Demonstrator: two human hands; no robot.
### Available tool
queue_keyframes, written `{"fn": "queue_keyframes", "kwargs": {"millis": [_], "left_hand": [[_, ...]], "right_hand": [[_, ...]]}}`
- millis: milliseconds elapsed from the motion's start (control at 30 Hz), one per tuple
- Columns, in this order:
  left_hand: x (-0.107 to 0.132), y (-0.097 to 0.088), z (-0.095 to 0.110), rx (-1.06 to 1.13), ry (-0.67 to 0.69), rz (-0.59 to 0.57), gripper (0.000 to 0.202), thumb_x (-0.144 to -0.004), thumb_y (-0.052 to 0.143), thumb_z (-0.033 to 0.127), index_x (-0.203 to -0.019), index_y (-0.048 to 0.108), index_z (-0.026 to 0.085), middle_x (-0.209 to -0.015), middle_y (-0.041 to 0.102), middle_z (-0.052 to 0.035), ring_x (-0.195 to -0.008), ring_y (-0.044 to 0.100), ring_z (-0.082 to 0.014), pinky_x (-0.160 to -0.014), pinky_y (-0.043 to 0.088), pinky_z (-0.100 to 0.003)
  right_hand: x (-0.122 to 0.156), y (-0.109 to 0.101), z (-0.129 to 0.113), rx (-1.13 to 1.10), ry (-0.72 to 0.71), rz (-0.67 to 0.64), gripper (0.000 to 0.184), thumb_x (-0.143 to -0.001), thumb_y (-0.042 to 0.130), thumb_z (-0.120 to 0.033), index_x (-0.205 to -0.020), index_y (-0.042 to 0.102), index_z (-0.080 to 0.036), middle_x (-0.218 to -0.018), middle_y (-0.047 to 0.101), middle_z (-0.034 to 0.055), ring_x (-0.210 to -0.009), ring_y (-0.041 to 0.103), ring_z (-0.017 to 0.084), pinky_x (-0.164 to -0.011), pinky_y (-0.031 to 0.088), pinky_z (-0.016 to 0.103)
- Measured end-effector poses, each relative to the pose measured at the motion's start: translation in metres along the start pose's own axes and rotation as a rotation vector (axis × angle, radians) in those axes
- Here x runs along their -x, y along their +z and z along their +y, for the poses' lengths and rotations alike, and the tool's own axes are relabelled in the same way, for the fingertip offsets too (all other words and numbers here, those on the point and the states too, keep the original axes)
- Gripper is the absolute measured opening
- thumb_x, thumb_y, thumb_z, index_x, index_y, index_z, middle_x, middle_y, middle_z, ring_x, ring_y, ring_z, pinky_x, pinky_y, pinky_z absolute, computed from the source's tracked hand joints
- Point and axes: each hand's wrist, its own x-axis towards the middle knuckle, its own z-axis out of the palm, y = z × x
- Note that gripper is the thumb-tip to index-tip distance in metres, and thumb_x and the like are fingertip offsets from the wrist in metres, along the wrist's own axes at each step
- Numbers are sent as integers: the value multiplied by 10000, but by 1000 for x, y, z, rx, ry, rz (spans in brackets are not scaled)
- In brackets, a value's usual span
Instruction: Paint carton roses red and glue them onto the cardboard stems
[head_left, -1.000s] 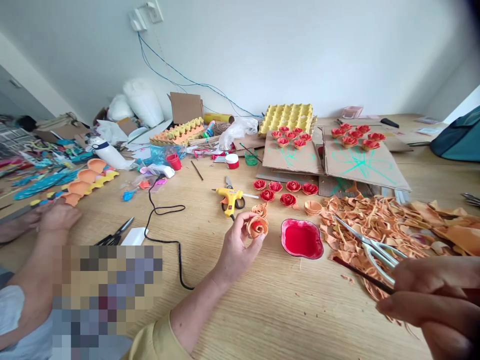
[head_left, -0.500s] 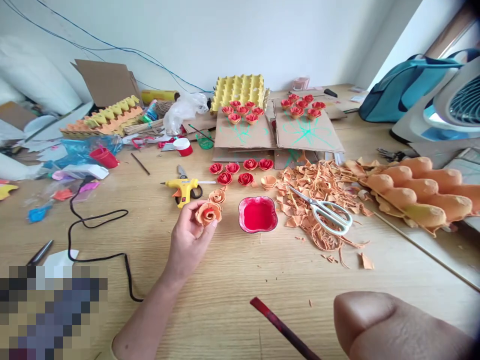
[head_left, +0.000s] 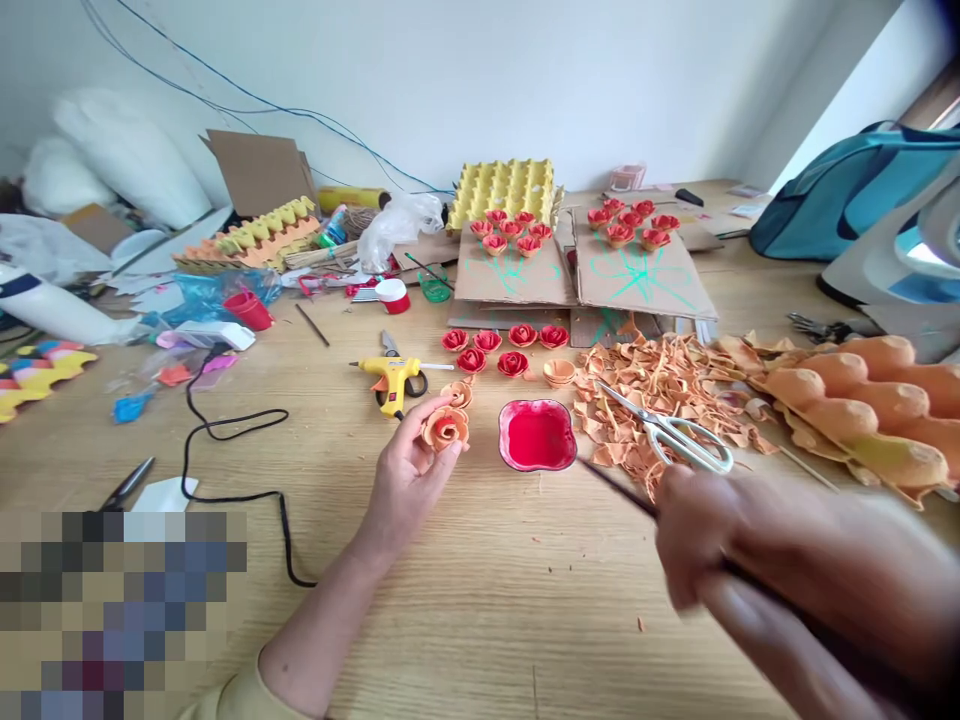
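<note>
My left hand [head_left: 411, 475] pinches an orange egg-carton rose [head_left: 445, 429] with some red at its centre. Close behind it lies an unpainted carton flower [head_left: 459, 394]. In my right hand [head_left: 720, 540], blurred by motion, is a dark paintbrush [head_left: 619, 487], its tip near the right edge of a small bowl of red paint [head_left: 537, 438]. Several red-painted roses [head_left: 513, 363] sit behind the bowl, beside a plain orange carton cup [head_left: 559, 372].
A yellow glue gun [head_left: 391, 383] rests left of centre, its black cord [head_left: 238, 495] trailing nearby. White-handled scissors [head_left: 686, 440] lie on orange carton scraps [head_left: 645, 380]. An orange egg carton [head_left: 870, 395] is at right. Cardboard sheets [head_left: 517, 285] at the back carry red roses.
My right hand has swung the brush forward from the table's front up to the paint bowl's right side. The left hand still holds the rose; the whole view has shifted slightly.
</note>
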Motion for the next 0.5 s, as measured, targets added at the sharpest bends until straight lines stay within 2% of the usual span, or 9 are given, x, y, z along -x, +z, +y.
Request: {"fn": "queue_keyframes", "kwargs": {"millis": [67, 100, 133, 200, 300, 367, 500], "left_hand": [[0, 1, 0, 24, -6, -8, 437, -866, 728, 300, -1271, 606, 190, -1217, 676, -102, -932, 696, -185, -846, 622, -337], [0, 1, 0, 37, -10, -13, 428, -868, 727, 292, -1265, 605, 191, -1198, 678, -95, -918, 693, -176, -851, 619, -335], [0, 1, 1, 48, -15, -19, 420, -868, 728, 286, -1258, 604, 191, -1179, 680, -89, -911, 690, -172, -853, 617, -331], [0, 2, 1, 64, -24, -32, 412, -868, 730, 282, -1250, 601, 193, -1153, 678, -82, -922, 688, -173, -854, 615, -324], [1, 3, 1, 71, -24, -48, 401, -873, 724, 287, -1243, 598, 196, -1159, 668, -86, -946, 685, -183, -843, 621, -324], [3, 4, 0, 66, -24, -54, 393, -881, 712, 284, -1248, 601, 197, -1171, 661, -90, -944, 679, -182, -843, 626, -330], [5, 5, -2, 10, -13, -50, 391, -886, 694, 261, -1263, 610, 204, -1211, 666, -99, -996, 683, -199, -881, 616, -339]], "right_hand": [[-11, -3, 18, -45, 26, -17, 381, -1017, 548, -261, -1390, 526, -333, -880, 670, 27, -740, 641, 169, -612, 571, 258], [-16, -3, 27, -62, 62, -31, 400, -1027, 532, -256, -1421, 506, -320, -958, 682, 43, -762, 648, 166, -652, 581, 270], [-19, -2, 37, -62, 105, -45, 353, -1030, 531, -265, -1380, 547, -306, -999, 690, 53, -781, 659, 164, -666, 582, 272], [-24, 2, 54, -54, 148, -19, 230, -1036, 530, -312, -1224, 654, -267, -929, 705, 52, -747, 671, 158, -641, 568, 263], [-29, 8, 69, -53, 186, 51, 251, -1039, 520, -383, -1072, 718, -232, -828, 712, 46, -734, 691, 165, -656, 567, 272], [-31, 12, 73, -26, 202, 45, 298, -1038, 513, -419, -1035, 734, -219, -817, 713, 50, -739, 692, 169, -660, 558, 275], [-30, 18, 78, 3, 257, 12, 316, -1040, 503, -445, -1056, 719, -214, -760, 700, 33, -678, 675, 156, -539, 481, 245]]}}
